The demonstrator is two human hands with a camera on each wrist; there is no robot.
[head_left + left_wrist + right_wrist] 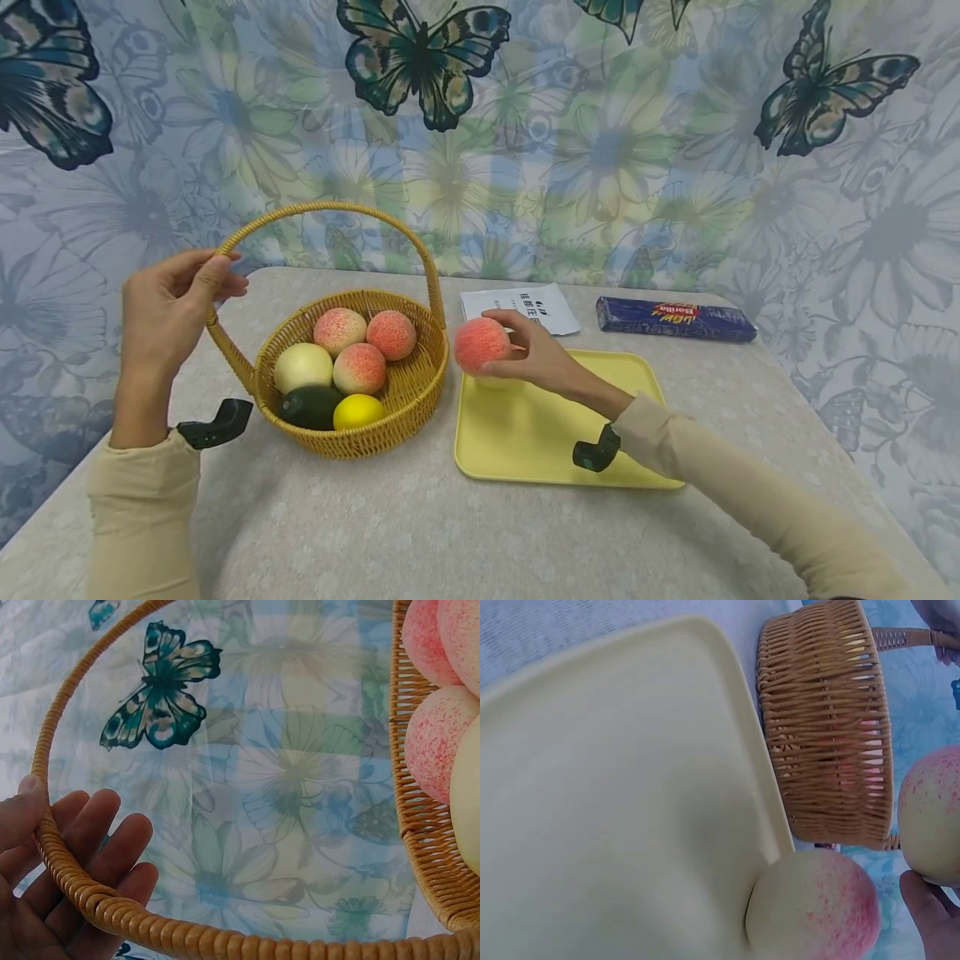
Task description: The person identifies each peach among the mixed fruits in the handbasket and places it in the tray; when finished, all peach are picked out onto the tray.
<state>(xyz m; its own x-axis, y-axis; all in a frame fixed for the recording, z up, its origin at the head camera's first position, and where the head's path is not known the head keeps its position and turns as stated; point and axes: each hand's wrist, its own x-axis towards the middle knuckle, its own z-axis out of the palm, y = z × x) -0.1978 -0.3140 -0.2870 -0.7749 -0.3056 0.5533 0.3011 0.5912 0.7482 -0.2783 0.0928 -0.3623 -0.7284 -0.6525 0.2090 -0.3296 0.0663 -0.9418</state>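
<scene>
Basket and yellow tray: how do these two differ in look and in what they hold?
The basket is round and woven; the tray is rectangular and smooth. The basket has a tall arched handle, held by the left hand; the tray shows none. The basket contains six visible pieces of produce; the tray has one peach at a corner. Both have raised rims.

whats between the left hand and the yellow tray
In the head view, a wicker basket of fruit stands between them; the left hand holds its arched handle, and a narrow strip of bare table separates the basket from the yellow tray.
</scene>
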